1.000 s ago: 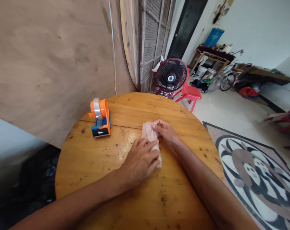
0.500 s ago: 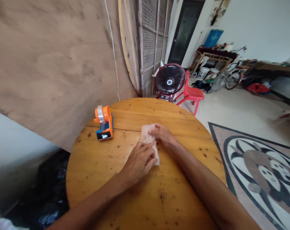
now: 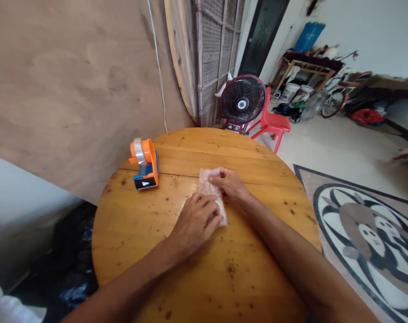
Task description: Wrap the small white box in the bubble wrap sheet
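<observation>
A flat, narrow bundle of whitish, see-through bubble wrap (image 3: 208,184) lies on the round wooden table (image 3: 177,154). Over its lower left part rests my left hand (image 3: 197,220), fingers bent and pressing on the wrap. My right hand (image 3: 232,185) grips the upper right edge, thumb on top and the other fingers along the side. Whatever may be inside the wrap cannot be made out. To the left stands an orange and blue tape dispenser (image 3: 150,168) with a roll of clear tape, apart from both hands.
Beyond the table are a dark red fan (image 3: 243,101) and a red plastic chair (image 3: 276,122). A wooden panel (image 3: 89,80) leans on the left, above black plastic bags (image 3: 69,251). A panda floor pattern (image 3: 368,242) lies on the right.
The view has tilted down slightly. My right hand has shifted a little along the wrap's edge, and the bundle looks flatter at its top. My left hand stays on it.
</observation>
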`<state>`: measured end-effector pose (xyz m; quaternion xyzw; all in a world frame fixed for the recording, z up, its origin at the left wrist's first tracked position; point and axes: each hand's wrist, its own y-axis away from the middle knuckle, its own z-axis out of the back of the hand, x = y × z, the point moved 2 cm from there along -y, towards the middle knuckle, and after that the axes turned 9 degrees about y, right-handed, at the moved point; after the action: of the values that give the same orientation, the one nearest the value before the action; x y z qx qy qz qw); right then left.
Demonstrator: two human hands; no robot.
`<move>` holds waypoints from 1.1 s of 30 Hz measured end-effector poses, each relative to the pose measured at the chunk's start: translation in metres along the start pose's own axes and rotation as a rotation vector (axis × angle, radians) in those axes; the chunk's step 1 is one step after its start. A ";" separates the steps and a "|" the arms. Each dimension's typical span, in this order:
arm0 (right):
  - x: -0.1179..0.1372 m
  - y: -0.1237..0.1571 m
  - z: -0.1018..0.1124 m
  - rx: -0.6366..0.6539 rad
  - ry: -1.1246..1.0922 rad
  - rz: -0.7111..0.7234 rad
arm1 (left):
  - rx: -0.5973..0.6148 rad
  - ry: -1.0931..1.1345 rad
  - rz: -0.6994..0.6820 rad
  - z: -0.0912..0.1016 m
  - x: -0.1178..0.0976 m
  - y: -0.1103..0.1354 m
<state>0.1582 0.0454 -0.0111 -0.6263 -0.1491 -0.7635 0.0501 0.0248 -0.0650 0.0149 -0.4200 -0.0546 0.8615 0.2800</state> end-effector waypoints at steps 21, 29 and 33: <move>0.032 0.048 -0.002 0.131 0.049 0.190 | -0.179 0.106 0.021 -0.005 0.009 0.010; 0.038 0.061 -0.003 0.193 0.094 0.166 | -0.271 0.156 -0.024 -0.009 0.013 0.012; 0.033 0.072 -0.005 0.095 0.067 0.205 | -0.284 0.179 0.000 -0.009 0.013 0.012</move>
<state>0.1656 -0.0211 0.0323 -0.6094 -0.1188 -0.7669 0.1625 0.0197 -0.0697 -0.0036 -0.5304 -0.1506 0.8043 0.2215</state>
